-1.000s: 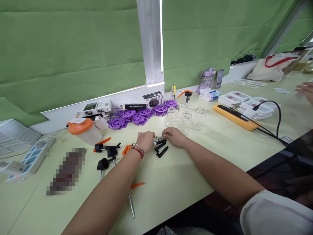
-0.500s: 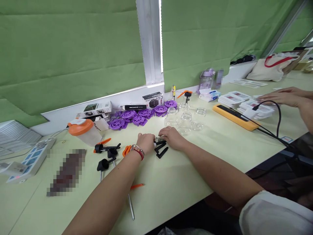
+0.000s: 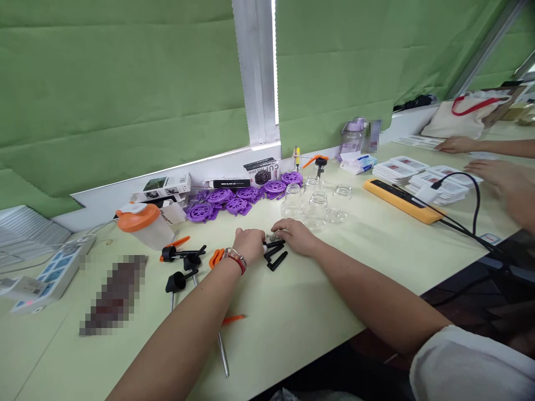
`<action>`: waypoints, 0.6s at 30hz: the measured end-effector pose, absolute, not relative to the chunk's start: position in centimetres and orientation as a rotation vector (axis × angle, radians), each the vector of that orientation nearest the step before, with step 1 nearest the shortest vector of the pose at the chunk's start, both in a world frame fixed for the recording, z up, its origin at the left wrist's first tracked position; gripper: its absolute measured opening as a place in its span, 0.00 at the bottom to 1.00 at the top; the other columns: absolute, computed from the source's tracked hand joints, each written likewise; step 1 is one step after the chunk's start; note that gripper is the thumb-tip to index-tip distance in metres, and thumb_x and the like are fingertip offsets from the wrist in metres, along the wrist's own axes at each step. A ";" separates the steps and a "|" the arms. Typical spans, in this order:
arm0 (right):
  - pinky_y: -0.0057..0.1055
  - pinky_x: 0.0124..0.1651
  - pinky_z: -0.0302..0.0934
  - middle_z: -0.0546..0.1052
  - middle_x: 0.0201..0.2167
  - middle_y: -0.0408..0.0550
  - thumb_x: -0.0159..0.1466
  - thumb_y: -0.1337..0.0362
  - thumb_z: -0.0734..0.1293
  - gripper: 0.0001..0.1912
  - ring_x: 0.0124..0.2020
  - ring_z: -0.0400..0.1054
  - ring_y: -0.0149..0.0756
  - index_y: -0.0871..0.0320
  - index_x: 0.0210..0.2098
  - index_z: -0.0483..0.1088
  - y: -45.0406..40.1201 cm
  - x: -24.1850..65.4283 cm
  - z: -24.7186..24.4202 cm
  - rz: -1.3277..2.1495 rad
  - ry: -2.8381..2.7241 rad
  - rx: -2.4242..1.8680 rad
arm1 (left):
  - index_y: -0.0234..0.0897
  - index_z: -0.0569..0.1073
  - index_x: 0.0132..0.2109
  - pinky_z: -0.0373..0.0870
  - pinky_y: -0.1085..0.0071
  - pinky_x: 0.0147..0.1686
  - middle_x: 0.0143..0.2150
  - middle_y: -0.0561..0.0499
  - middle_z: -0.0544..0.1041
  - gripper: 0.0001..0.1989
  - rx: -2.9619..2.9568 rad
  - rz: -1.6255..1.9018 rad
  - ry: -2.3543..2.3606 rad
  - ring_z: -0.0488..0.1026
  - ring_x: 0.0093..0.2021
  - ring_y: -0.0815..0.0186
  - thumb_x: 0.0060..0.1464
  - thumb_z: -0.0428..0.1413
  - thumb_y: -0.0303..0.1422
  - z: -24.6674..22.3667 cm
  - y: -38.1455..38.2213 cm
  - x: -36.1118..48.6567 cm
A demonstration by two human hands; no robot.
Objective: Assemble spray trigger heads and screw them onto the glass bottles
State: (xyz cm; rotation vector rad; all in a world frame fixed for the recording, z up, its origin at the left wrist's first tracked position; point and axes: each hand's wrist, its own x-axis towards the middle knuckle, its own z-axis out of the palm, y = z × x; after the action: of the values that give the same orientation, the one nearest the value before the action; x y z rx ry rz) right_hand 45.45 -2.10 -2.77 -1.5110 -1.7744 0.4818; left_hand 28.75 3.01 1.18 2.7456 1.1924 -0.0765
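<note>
My left hand (image 3: pixel 249 245) is closed beside a small group of parts, its fingertips turned away from me. A bit of white shows at its fingers; I cannot make out what they hold. My right hand (image 3: pixel 296 236) rests on the table, its fingers loosely bent around metal springs (image 3: pixel 273 238). The springs lie between the two hands. Several black plastic handles (image 3: pixel 277 260) lie just in front of them. An orange clip-like part (image 3: pixel 216 258) sits left of my left wrist. Further left are black cup-shaped parts (image 3: pixel 178 281) with metal rods.
Clear jars (image 3: pixel 316 207) stand behind my right hand, with purple wheel-like parts (image 3: pixel 238 200) to their left. An orange-lidded shaker (image 3: pixel 144 223) is at left. On the right lie a yellow power strip (image 3: pixel 401 201), white stacks (image 3: pixel 438 186) and a co-worker's hands (image 3: pixel 460 145).
My right hand has shifted very slightly, and more of the springs shows. My left hand stays put. The co-worker's hands have moved apart, one reaching back to the flat sheets.
</note>
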 end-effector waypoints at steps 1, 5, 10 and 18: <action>0.37 0.51 0.58 0.77 0.41 0.48 0.62 0.70 0.62 0.10 0.45 0.66 0.38 0.57 0.38 0.74 -2.1 45.4 -2.8 0.482 -1.773 -1.501 | 0.38 0.74 0.34 0.56 0.61 0.45 0.32 0.48 0.78 0.08 2.746 -0.077 1.193 0.74 0.36 0.59 0.46 0.52 0.30 1.2 3.0 28.8; 0.34 0.47 0.60 0.77 0.38 0.48 0.61 0.68 0.63 0.08 0.41 0.68 0.37 0.58 0.36 0.74 -1.9 44.8 -2.9 0.500 -1.722 -1.471 | 0.39 0.75 0.34 0.56 0.61 0.45 0.32 0.48 0.78 0.08 2.745 -0.083 1.197 0.74 0.36 0.59 0.46 0.52 0.30 1.2 3.0 28.8; 0.32 0.42 0.62 0.78 0.34 0.47 0.60 0.66 0.63 0.09 0.37 0.70 0.35 0.58 0.36 0.75 -1.8 44.4 -3.3 0.570 -1.612 -1.450 | 0.38 0.75 0.34 0.57 0.60 0.46 0.32 0.48 0.78 0.08 2.739 -0.079 1.208 0.74 0.37 0.59 0.46 0.52 0.30 1.2 2.9 28.8; 0.33 0.44 0.62 0.78 0.34 0.48 0.60 0.65 0.63 0.09 0.38 0.71 0.36 0.58 0.37 0.74 -1.5 44.3 -3.7 0.676 -1.455 -1.411 | 0.38 0.75 0.36 0.57 0.59 0.46 0.32 0.48 0.79 0.09 2.709 -0.023 1.211 0.74 0.36 0.58 0.47 0.53 0.33 1.2 3.0 28.7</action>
State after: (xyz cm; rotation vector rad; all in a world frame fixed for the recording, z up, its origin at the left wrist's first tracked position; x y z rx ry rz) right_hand 44.31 -1.51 -3.73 -1.4112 -1.4550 0.6761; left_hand 28.71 2.95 1.18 2.7093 1.2106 -0.0226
